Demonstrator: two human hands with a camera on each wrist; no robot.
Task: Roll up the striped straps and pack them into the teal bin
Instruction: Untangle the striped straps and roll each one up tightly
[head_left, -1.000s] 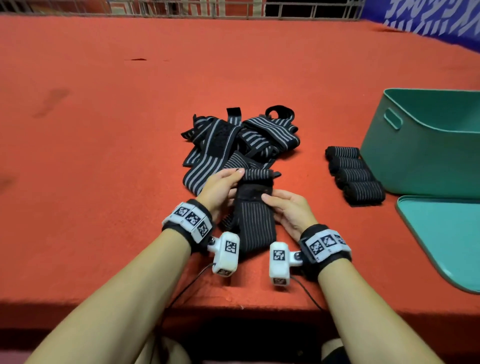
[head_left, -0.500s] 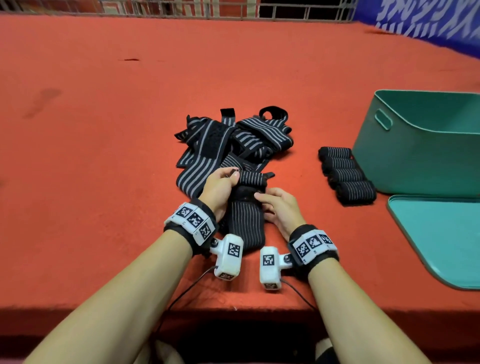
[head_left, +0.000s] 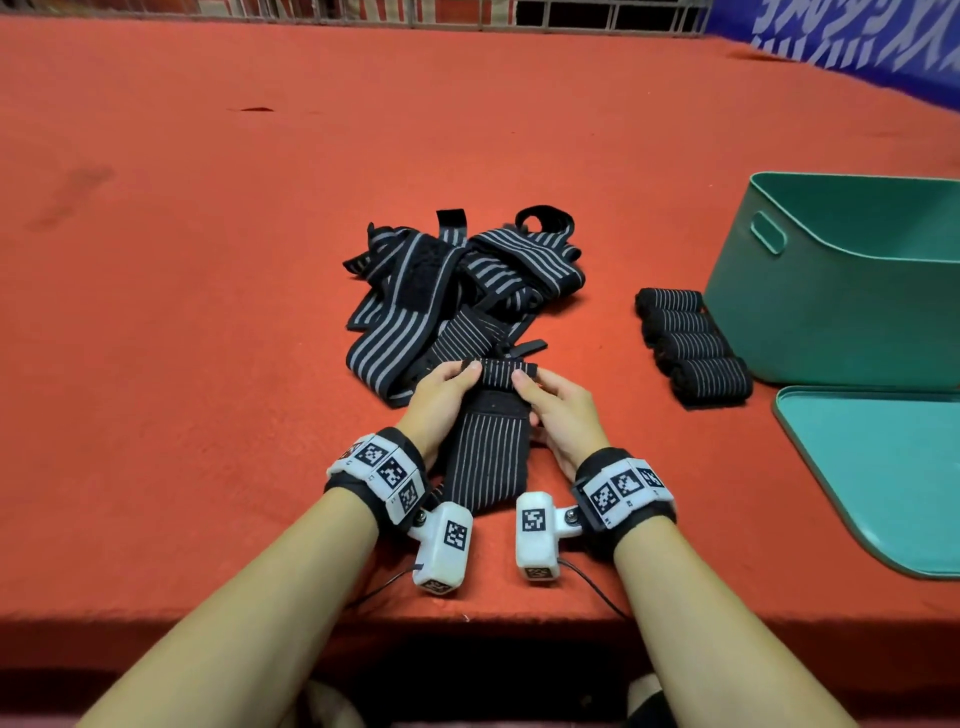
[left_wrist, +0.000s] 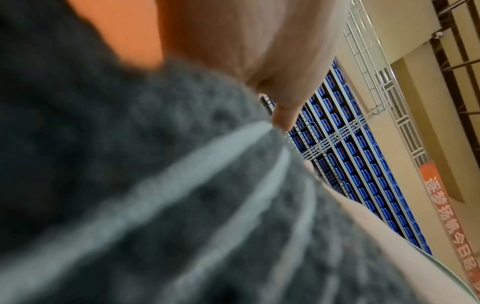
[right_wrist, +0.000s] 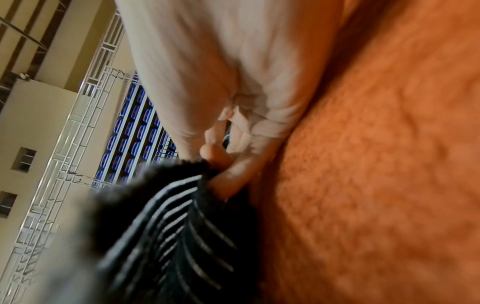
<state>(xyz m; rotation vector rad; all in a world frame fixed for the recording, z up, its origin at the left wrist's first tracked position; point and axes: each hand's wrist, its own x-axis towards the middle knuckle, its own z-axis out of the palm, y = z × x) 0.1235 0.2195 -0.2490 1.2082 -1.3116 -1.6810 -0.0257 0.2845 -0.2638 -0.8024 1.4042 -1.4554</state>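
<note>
The left hand (head_left: 441, 400) and right hand (head_left: 558, 408) each pinch an end of the rolled top of a striped strap (head_left: 488, 457) lying flat on the red tabletop (head_left: 208, 312); loose straps (head_left: 441, 291) are heaped just beyond; four rolled straps (head_left: 691, 345) sit beside the teal bin (head_left: 831, 312), its lid (head_left: 883, 478) nearby.

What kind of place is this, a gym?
Probably an indoor sports hall or arena. Rows of blue seats rise behind a white railing, and the work is done on a broad red carpet.
</note>
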